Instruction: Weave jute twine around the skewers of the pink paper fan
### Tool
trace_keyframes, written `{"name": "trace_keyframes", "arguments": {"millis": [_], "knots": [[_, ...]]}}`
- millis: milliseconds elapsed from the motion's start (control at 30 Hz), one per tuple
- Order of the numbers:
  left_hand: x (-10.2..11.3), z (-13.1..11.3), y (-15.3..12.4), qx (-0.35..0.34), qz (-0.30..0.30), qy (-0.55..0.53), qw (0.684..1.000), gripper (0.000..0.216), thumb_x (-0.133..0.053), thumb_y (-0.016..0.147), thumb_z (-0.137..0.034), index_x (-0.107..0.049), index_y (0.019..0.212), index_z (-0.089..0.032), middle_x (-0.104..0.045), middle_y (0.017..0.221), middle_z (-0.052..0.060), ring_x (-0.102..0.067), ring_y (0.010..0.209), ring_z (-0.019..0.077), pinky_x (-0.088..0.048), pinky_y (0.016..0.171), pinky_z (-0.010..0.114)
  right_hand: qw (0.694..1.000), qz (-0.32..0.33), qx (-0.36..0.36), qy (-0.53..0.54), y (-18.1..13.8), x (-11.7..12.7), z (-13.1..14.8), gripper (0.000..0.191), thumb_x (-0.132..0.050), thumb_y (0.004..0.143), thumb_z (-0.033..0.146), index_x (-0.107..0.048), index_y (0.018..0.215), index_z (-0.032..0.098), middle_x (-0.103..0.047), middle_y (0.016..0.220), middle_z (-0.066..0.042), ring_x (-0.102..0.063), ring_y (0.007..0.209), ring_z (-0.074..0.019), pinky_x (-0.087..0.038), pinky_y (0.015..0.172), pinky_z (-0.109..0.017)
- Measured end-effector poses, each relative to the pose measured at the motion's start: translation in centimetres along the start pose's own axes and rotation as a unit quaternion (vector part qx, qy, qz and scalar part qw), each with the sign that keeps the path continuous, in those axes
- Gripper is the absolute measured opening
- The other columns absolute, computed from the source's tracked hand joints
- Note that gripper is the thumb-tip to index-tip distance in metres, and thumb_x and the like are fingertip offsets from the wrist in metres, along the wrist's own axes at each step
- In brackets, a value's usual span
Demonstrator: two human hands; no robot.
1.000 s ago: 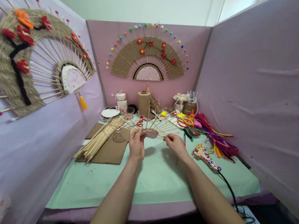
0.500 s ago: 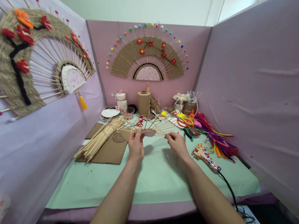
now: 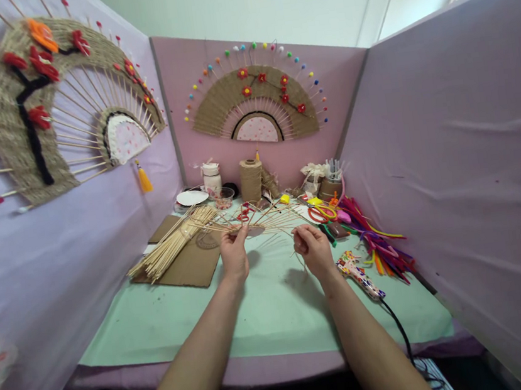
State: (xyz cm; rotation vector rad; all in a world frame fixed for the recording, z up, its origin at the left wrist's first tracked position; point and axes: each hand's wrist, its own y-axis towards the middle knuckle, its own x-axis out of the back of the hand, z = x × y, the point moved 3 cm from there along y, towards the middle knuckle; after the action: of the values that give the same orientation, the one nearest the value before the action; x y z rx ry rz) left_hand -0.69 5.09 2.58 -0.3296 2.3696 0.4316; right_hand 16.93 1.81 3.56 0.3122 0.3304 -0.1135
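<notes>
My left hand (image 3: 234,257) is closed on the left side of a small fan frame (image 3: 258,229), thin wooden sticks spreading from a pale half-round base, held above the table. To its right, my right hand (image 3: 313,248) pinches a thin strand of twine (image 3: 304,265); an end of it dangles below the fingers, and part of the strand runs toward the frame's right-hand sticks. Just left of the frame lies a bundle of wooden sticks (image 3: 169,244) on a brown cardboard sheet (image 3: 193,266).
A patterned glue gun (image 3: 360,276) with a black cord lies on the right. Behind it are colourful pipe cleaners (image 3: 382,240) and scissors (image 3: 320,213). A twine spool (image 3: 252,180) and a white bottle (image 3: 212,179) stand at the back. Decorated fans (image 3: 253,104) hang on the partitions.
My right hand has moved slightly right and away from the frame's edge, and the twine end now hangs below it. The frame has tilted flatter in my left hand.
</notes>
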Motion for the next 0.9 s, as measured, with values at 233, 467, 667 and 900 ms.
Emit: {"name": "trace_keyframes", "arguments": {"millis": [233,467,667,900], "knots": [[0.1,-0.5,-0.2,-0.06,0.009,0.073,0.995,0.028,-0.075,0.061,-0.027,-0.055,0.079,-0.019,-0.057,0.076,-0.002,-0.054,0.073,0.0104,-0.042,0.074,0.025,0.998,0.018,0.062,0.005,-1.1,-0.7,3.6,0.019,-0.058,0.077,0.036,-0.059,0.073,0.018,-0.04,0.049,0.006,-0.028,0.041,-0.0046,-0.021,0.04,-0.019],[-0.4,-0.9,-0.9,-0.065,0.053,0.103,0.991,0.027,-0.074,0.063,-0.026,-0.056,0.082,-0.019,-0.059,0.076,-0.001,-0.054,0.071,0.0102,-0.041,0.071,0.024,0.963,-0.081,0.159,-0.201,-0.5,-1.6,7.8,0.029,-0.053,0.08,0.043,-0.062,0.078,0.015,-0.043,0.052,0.004,-0.035,0.045,-0.0072,-0.029,0.044,-0.021],[-0.1,-0.8,-0.2,-0.056,0.002,0.044,0.997,0.026,-0.075,0.061,-0.024,-0.057,0.078,-0.016,-0.06,0.074,-0.002,-0.055,0.071,0.0085,-0.042,0.072,0.022,0.909,-0.182,0.212,-0.308,-0.9,-0.5,6.8,0.027,-0.056,0.077,0.039,-0.062,0.073,0.013,-0.051,0.06,0.002,-0.042,0.055,-0.0094,-0.035,0.054,-0.022],[0.5,0.2,0.5,0.082,-0.04,-0.124,0.988,0.018,-0.074,0.062,-0.014,-0.059,0.072,-0.013,-0.062,0.071,-0.002,-0.057,0.067,0.0054,-0.044,0.069,0.017,0.928,-0.099,0.034,-0.358,0.8,1.0,-0.2,0.024,-0.052,0.07,0.035,-0.056,0.058,0.015,-0.046,0.051,0.003,-0.04,0.052,-0.0103,-0.032,0.051,-0.022]]}}
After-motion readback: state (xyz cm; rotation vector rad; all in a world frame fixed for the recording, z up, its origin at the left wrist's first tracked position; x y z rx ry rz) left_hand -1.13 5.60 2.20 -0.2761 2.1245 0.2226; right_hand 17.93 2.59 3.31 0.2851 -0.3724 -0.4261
